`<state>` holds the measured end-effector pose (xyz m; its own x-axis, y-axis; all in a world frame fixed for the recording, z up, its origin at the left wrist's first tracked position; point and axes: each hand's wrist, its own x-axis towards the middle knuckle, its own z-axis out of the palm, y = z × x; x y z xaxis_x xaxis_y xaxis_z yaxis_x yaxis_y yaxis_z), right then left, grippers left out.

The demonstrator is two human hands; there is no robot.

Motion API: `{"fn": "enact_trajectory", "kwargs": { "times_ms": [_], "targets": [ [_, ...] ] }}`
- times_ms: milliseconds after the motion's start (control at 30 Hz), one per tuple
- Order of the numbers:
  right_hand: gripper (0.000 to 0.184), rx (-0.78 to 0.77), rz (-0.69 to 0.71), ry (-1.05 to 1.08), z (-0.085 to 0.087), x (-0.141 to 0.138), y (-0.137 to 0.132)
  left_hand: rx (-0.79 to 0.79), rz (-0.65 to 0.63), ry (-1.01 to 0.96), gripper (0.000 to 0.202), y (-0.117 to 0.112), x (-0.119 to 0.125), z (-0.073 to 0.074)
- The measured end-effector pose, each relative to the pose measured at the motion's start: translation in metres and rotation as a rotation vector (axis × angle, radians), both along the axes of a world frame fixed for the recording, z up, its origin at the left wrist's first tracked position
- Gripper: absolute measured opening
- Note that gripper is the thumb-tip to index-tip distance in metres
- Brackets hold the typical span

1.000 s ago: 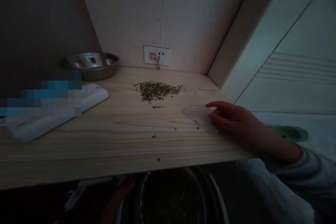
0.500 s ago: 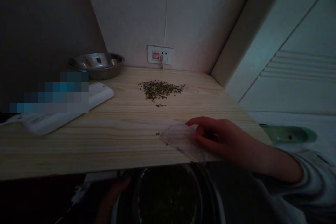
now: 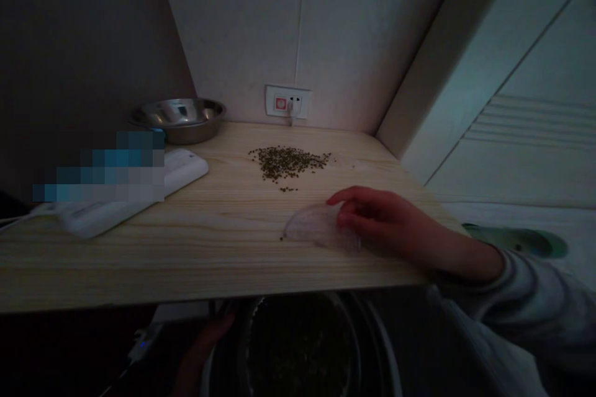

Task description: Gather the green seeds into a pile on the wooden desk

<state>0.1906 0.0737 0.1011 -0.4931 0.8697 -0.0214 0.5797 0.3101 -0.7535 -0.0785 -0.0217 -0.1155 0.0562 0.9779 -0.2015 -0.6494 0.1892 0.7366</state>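
My right hand (image 3: 367, 217) pinches a clear plastic scraper (image 3: 307, 223) with a curved edge, low over the wooden tabletop (image 3: 209, 267); motion blurs its near edge. One small dark grain sits at the scraper's left tip. Farther back lies a loose heap of small greenish-brown beans (image 3: 286, 163), with a few strays in front of it. Below the table's front edge is a round metal pot (image 3: 395, 372), dark inside, its contents hard to make out. At its left side my left hand (image 3: 202, 350) grips the rim, mostly in shadow.
A steel bowl (image 3: 195, 133) stands at the back left, behind a white power strip (image 3: 186, 167) with a cord. A wall socket (image 3: 288, 102) holds a plug. A green slipper (image 3: 516, 240) lies on the floor at right, by a pale door (image 3: 535, 118).
My right hand and the scraper have moved back from the table's front edge. Grains that lay near that edge no longer show. My left hand stays at the pot; the view has shifted slightly.
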Motion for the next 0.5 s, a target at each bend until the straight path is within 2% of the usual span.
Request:
{"fn": "enact_trajectory", "kwargs": {
  "times_ms": [100, 167, 300, 400, 500],
  "targets": [
    [0.027, 0.040, -0.079, 0.040, -0.004, 0.001, 0.022, 0.012, 0.003, -0.006, 0.022, 0.004, 0.006, 0.027],
    [0.026, 0.053, -0.090, 0.065, -0.004, 0.002, 0.034, -0.016, -0.045, -0.022, 0.013, 0.006, 0.014, 0.048],
    [0.027, 0.101, -0.094, 0.124, -0.003, 0.003, 0.053, -0.040, -0.058, -0.032, 0.026, 0.005, 0.031, 0.088],
    [0.027, 0.153, -0.102, 0.125, -0.002, 0.003, 0.064, -0.057, -0.072, -0.039, 0.028, 0.004, 0.041, 0.105],
    [0.027, 0.160, -0.106, 0.093, -0.004, -0.001, 0.073, -0.064, -0.080, -0.047, 0.028, 0.005, 0.045, 0.114]
  ]
}}
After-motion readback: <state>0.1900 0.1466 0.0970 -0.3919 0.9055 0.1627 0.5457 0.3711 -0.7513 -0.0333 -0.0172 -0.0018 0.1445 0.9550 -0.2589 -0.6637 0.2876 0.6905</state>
